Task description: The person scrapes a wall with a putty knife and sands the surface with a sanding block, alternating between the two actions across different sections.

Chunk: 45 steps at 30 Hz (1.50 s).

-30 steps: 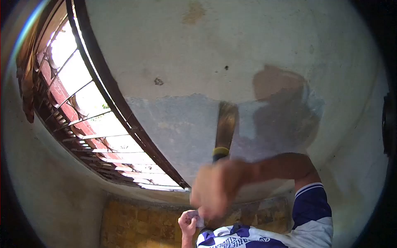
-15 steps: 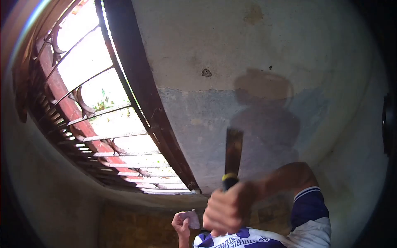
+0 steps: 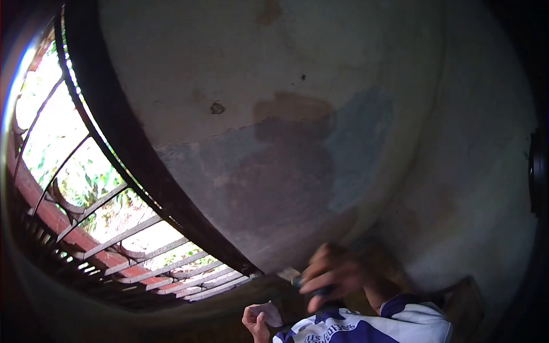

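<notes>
Pale, cream-coloured plaster wall (image 3: 189,63) curves across most of the view, dim and bowed by the lens, with a rough-edged blue-grey patch (image 3: 360,137) over its lower part. Along the left runs a bright window with slanting metal bars (image 3: 123,234), a dark brown frame (image 3: 128,126) on its near side, and a reddish ledge (image 3: 71,228) beyond the bars; sunlit green leaves (image 3: 97,183) show outside. On the wall falls a dark shadow (image 3: 283,171) shaped like a head and shoulders. At the bottom edge is a white and purple-blue shirt (image 3: 394,328), its sleeve trimmed with white. Dark lettering (image 3: 331,331) crosses the chest in two rows, skewed and partly cut off; the lower one seems to hold "ST", and the rest cannot be read with certainty. A black rounded object (image 3: 537,171) sits at the right edge, with no legible marking.

The two hands are apart. The right hand (image 3: 334,275), blurred, is closed around a hand tool with a dark handle and a pale flat blade (image 3: 289,275), pointing left near the window's lower corner; whether the blade touches anything cannot be told. The left hand (image 3: 257,323), lower and further left, pinches a small greyish flat piece of sheet (image 3: 267,313) between thumb and fingers. Smallest are a chipped hole (image 3: 217,107) and a dark speck (image 3: 303,77) in the plaster
</notes>
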Each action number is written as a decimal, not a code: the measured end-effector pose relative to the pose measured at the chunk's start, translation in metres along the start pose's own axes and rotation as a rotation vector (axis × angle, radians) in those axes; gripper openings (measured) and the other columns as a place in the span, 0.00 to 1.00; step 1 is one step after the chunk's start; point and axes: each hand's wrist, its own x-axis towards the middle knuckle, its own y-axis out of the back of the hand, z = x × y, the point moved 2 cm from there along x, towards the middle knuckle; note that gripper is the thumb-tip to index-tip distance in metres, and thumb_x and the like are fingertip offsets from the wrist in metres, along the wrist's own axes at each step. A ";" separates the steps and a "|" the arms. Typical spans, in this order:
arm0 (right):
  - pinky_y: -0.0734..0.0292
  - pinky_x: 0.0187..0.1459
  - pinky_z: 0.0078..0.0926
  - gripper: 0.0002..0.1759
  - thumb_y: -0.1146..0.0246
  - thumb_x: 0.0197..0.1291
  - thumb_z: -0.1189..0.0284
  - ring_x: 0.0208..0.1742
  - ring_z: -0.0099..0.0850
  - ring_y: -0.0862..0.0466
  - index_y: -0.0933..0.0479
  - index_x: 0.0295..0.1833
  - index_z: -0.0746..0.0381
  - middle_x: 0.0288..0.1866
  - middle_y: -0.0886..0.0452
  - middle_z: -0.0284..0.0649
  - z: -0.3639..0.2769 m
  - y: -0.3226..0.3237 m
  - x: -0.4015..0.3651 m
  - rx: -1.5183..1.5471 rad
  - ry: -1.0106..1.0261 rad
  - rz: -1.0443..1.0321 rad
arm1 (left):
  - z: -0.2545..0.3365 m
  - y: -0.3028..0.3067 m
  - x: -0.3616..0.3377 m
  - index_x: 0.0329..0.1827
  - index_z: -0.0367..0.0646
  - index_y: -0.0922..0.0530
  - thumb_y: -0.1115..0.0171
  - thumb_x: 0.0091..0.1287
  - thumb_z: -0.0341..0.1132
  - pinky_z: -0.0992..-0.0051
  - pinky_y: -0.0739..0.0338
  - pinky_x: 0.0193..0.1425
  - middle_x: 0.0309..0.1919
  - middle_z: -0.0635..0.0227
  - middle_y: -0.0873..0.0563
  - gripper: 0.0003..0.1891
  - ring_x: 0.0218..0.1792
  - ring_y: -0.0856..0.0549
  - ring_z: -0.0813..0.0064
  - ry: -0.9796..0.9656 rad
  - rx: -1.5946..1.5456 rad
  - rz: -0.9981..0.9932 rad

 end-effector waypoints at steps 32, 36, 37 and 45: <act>0.29 0.27 0.14 0.15 0.30 0.58 0.78 0.29 0.15 0.23 0.26 0.48 0.66 0.40 0.20 0.37 0.018 0.038 -0.112 -0.216 -0.740 0.967 | 0.139 -0.204 0.195 0.41 0.46 0.25 0.23 0.55 0.38 0.78 0.18 0.25 0.34 0.70 0.09 0.17 0.26 0.11 0.75 -1.519 0.585 -0.584; 0.23 0.37 0.18 0.14 0.28 0.56 0.77 0.37 0.21 0.19 0.22 0.45 0.70 0.37 0.18 0.37 0.022 0.056 -0.087 -0.415 -0.609 0.964 | 0.132 -0.196 0.195 0.42 0.48 0.26 0.23 0.56 0.37 0.79 0.19 0.24 0.35 0.73 0.09 0.19 0.27 0.11 0.77 -1.620 0.773 -0.531; 0.23 0.37 0.18 0.14 0.28 0.56 0.76 0.37 0.21 0.19 0.22 0.45 0.70 0.36 0.18 0.37 0.028 0.064 -0.072 -0.418 -0.576 0.958 | 0.134 -0.197 0.195 0.43 0.48 0.27 0.23 0.56 0.37 0.79 0.19 0.24 0.35 0.73 0.09 0.19 0.27 0.11 0.77 -1.638 0.766 -0.512; 0.26 0.34 0.17 0.12 0.27 0.57 0.75 0.35 0.17 0.21 0.20 0.42 0.71 0.36 0.17 0.35 0.045 0.109 -0.063 -0.167 -0.745 1.124 | 0.129 -0.196 0.193 0.47 0.47 0.29 0.27 0.60 0.41 0.76 0.19 0.26 0.31 0.69 0.10 0.20 0.28 0.11 0.73 -1.605 0.820 -0.472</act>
